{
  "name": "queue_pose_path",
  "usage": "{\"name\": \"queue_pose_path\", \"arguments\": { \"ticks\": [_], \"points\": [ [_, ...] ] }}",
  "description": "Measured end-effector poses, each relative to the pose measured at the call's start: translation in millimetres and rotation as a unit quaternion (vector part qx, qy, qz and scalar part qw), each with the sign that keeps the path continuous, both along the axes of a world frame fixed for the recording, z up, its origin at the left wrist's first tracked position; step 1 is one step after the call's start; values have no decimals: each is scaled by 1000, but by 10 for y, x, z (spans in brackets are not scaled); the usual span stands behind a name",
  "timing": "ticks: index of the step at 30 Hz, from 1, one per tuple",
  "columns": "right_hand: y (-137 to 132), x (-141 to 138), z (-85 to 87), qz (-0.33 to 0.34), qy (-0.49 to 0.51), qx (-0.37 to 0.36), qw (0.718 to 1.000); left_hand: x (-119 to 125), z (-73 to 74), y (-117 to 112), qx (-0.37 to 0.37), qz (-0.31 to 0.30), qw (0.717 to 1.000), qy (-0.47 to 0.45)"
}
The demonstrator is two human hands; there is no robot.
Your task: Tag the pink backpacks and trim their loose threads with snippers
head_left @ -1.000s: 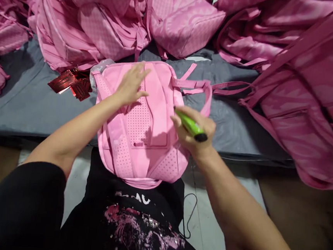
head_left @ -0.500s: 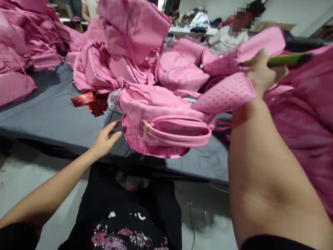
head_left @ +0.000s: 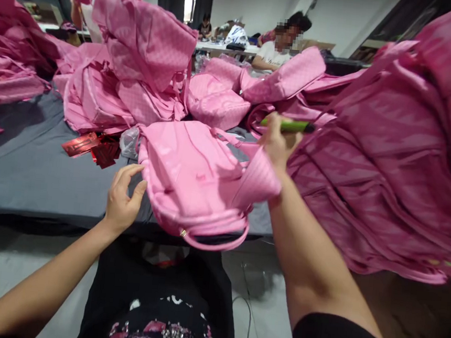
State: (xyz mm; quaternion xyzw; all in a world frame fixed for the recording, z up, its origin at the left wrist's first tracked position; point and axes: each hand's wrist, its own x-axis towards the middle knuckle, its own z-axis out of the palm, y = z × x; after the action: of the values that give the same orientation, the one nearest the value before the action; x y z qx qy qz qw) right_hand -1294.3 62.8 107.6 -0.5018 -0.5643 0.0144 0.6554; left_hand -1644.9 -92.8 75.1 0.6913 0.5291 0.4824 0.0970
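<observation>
A pink backpack (head_left: 194, 166) lies on the grey cloth-covered table in front of me, one broad face up and a looped strap along its near edge. My left hand (head_left: 123, 197) is at its left edge, fingers curved and apart; whether the fingertips touch it I cannot tell. My right hand (head_left: 277, 144), beyond the backpack's right side, is closed round a slim green tool (head_left: 292, 126) with a dark end; its kind is not clear. A pink dotted flap (head_left: 258, 182) of the backpack stands up against my right wrist.
Several pink bags are heaped at the back (head_left: 142, 40), and a large pile (head_left: 399, 168) rises at right. Red shiny packets (head_left: 93, 147) and a clear plastic bag (head_left: 129, 142) lie left of the backpack. The table's grey cloth (head_left: 42, 184) shows at left. People work behind.
The backpack has turned: its open zipped pocket faced me, and now a broad face is up. My right hand has come left and lower with the green tool. The view has swung right.
</observation>
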Motion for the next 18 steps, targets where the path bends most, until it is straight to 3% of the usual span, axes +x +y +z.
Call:
{"name": "queue_pose_path", "arguments": {
  "ticks": [2, 4, 6, 8, 11, 13, 15, 18],
  "points": [
    [-719, -348, -179, 53, -102, 0, 993, 154, 93, 91, 46, -59, 995, 72],
    [-1439, -615, -476, 103, -151, -11, 983, 388, 91, 240, 44, -144, 978, 148],
    [-1999, -733, -794, 137, -186, -60, 971, 662, -12, 432, 24, -207, 949, 237],
    [-2323, -726, -1032, 178, -191, -116, 958, 928, -185, 636, 2, -256, 909, 329],
    [-2427, -635, -1204, 188, -150, -183, 953, 1254, -444, 918, -23, -334, 838, 432],
    [-2358, -608, -1271, 175, -128, -194, 957, 1422, -528, 1099, -27, -369, 806, 462],
    [-2271, -631, -1370, 166, -158, -164, 959, 1549, -509, 1279, -21, -383, 792, 475],
    [-2226, -693, -1591, 150, -248, -104, 952, 1635, -333, 1472, -5, -398, 771, 497]
  ]
}}
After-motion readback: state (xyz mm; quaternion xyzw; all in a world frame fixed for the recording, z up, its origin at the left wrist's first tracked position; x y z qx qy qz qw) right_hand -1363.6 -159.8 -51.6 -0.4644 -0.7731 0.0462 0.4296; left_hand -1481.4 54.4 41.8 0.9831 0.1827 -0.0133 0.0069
